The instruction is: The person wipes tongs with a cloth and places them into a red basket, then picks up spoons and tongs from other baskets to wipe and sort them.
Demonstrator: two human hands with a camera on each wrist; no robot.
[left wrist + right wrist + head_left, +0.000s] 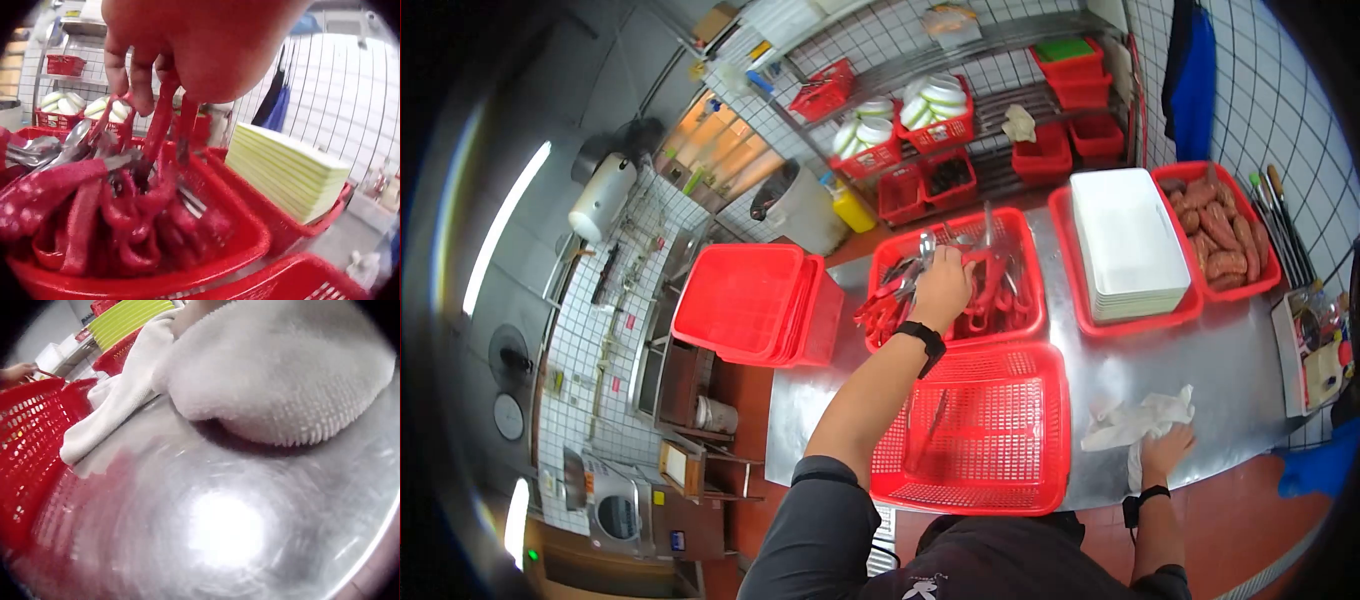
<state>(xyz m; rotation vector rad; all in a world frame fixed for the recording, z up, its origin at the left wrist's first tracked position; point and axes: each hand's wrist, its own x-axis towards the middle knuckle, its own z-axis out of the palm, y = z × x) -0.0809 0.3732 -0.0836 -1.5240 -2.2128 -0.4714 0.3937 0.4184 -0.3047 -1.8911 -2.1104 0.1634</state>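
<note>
My left hand reaches into a red basket heaped with red-handled metal utensils. Its fingers curl round a red-handled utensil whose lower end goes down among the others. Several of the heaped handles form loops, and silver metal ends stick out on the left. At the table's front right, my right hand grips a white cloth against the metal surface. In the right wrist view the bunched cloth hides most of the fingers, and a strip of it trails left.
A red perforated basket with a thin long item in it stands before me. Nested red tubs are on the left. Right of the utensils, stacked white trays fill a red tub, beside a tub of reddish-brown pieces. Shelves stand behind.
</note>
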